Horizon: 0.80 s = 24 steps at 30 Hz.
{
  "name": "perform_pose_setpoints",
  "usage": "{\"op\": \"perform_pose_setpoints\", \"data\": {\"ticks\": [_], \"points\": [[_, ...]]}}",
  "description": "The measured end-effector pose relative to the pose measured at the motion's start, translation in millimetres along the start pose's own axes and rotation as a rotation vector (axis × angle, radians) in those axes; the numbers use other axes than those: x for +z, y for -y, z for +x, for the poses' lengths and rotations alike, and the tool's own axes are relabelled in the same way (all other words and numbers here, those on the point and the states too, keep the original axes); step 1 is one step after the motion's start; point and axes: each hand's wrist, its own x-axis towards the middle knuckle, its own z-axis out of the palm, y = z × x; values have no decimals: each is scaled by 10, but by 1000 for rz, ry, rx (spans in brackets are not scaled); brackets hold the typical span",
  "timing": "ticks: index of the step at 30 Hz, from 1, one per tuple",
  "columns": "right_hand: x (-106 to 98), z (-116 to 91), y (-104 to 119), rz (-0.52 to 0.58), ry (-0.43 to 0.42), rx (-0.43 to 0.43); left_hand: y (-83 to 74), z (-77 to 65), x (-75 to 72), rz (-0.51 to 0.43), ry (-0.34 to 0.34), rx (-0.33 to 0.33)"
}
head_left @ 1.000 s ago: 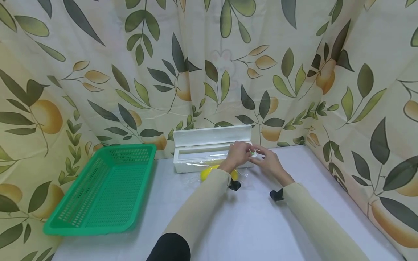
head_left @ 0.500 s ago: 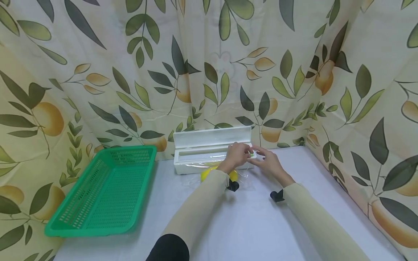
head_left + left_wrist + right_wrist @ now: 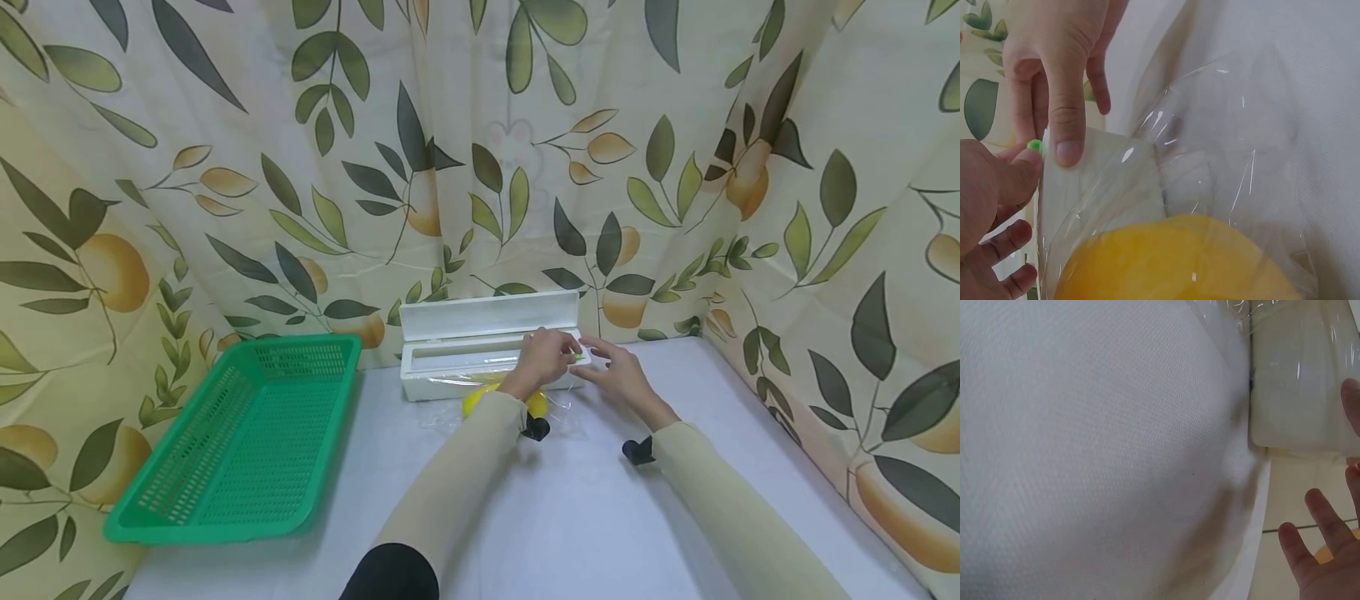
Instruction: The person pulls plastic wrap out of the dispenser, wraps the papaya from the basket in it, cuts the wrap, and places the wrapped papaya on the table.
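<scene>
A long white cling film dispenser [image 3: 450, 387] stands at the back of the table with its lid [image 3: 487, 315] raised. Clear film [image 3: 1241, 137] hangs over its front and drapes across a smooth yellow rounded thing [image 3: 477, 400], partly hidden by the left wrist. My left hand [image 3: 543, 360] pinches a small green slider [image 3: 1035, 145] between thumb and finger near the dispenser's right end. Facing it, my right hand [image 3: 618, 375] grips that end, its thumb [image 3: 1067, 134] against the front wall and other fingers behind. The right wrist view catches only some of these fingers [image 3: 1329, 522].
A green plastic basket [image 3: 318, 467] with perforated walls sits on the left of the white-covered table [image 3: 570, 517]. Behind and on both sides hangs a leaf-and-fruit patterned curtain [image 3: 510, 225]. Black wrist mounts [image 3: 637, 451] show at both cuffs.
Both hands stay at the dispenser's right end with almost no motion. The head view shifts slightly.
</scene>
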Motion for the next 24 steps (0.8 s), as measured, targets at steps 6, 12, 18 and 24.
{"op": "perform_pose_setpoints", "data": {"ticks": [6,12,18,24], "points": [[-8,-10,-11,8,-17,-20,-8,-14,-7,-11,2,-10],[-5,-13,-30,3,-23,-39,12,-14,9,10,-1,-12],[3,-9,-26,-4,-28,-43,33,-25,3,26,-1,1],[-24,-13,-23,-1,-14,-29,108,-74,-64,46,5,-4]]}}
